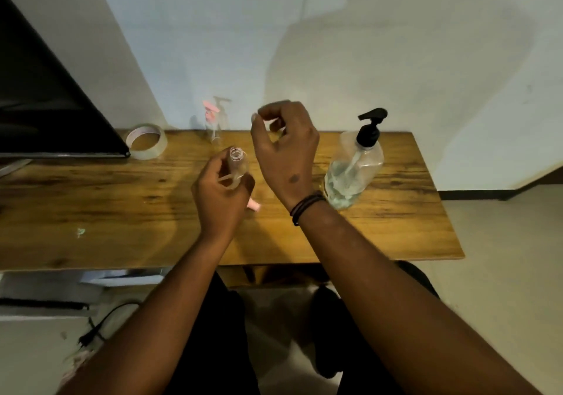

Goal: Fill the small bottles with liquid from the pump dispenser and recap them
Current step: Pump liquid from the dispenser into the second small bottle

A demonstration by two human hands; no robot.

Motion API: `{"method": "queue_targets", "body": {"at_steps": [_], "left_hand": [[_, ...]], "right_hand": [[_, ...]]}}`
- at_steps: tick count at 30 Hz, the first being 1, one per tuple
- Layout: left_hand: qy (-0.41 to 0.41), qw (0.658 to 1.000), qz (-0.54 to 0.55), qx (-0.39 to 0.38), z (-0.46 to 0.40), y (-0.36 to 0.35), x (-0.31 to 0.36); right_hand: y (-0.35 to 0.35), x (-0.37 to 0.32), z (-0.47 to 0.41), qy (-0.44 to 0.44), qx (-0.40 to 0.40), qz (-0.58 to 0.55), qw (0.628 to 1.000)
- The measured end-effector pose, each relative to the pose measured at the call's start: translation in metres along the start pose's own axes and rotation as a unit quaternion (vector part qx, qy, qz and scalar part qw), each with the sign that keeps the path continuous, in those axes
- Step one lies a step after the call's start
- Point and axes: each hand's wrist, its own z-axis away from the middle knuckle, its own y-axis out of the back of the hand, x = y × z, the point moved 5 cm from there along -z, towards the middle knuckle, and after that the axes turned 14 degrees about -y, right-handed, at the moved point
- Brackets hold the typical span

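Both forearms extended over wooden table (91,211). Left hand (221,202) clamped around small clear bottle (237,166), uncapped, mouth open and tilted upward, held above table centre. Pink item (254,205) partly hidden beneath that hand; identity unclear. Right hand (285,147) raised just beside the bottle mouth, fingers curled together; contents of pinch cannot be told. Dark cords on right wrist. Pump dispenser (355,175), black head, part-filled, upright to the right. Second small bottle (214,121), pink-trimmed, near far edge. Tape roll (146,141) far left.
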Motion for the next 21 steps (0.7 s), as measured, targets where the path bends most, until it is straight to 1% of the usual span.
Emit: {"method": "queue_targets", "body": {"at_steps": [3,5,7,9,12,14,17,21], "left_hand": [[-0.075,0.997,0.034,-0.011,-0.016,-0.022,0.036],[-0.127,0.99,0.059,-0.015,-0.025,-0.039,0.062],[-0.166,0.982,0.085,-0.017,-0.031,-0.055,0.083],[-0.192,0.975,0.107,-0.025,-0.035,-0.071,0.095],[-0.19,0.972,0.13,-0.041,-0.039,-0.093,0.095],[-0.176,0.973,0.146,-0.045,-0.038,-0.103,0.085],[-0.166,0.973,0.154,-0.039,-0.03,-0.109,0.067],[-0.155,0.976,0.15,-0.045,-0.019,-0.112,0.045]], "right_hand": [[0.035,-0.049,-0.026,0.082,0.059,-0.034,0.994],[0.064,-0.067,-0.041,0.12,0.1,-0.045,0.987],[0.092,-0.068,-0.052,0.134,0.14,-0.044,0.98],[0.117,-0.054,-0.061,0.12,0.176,-0.048,0.976],[0.143,-0.017,-0.067,0.065,0.228,-0.06,0.97],[0.149,0.008,-0.067,0.031,0.241,-0.061,0.968],[0.148,0.034,-0.062,0.013,0.229,-0.055,0.972],[0.139,0.053,-0.059,0.039,0.191,-0.041,0.98]]}}
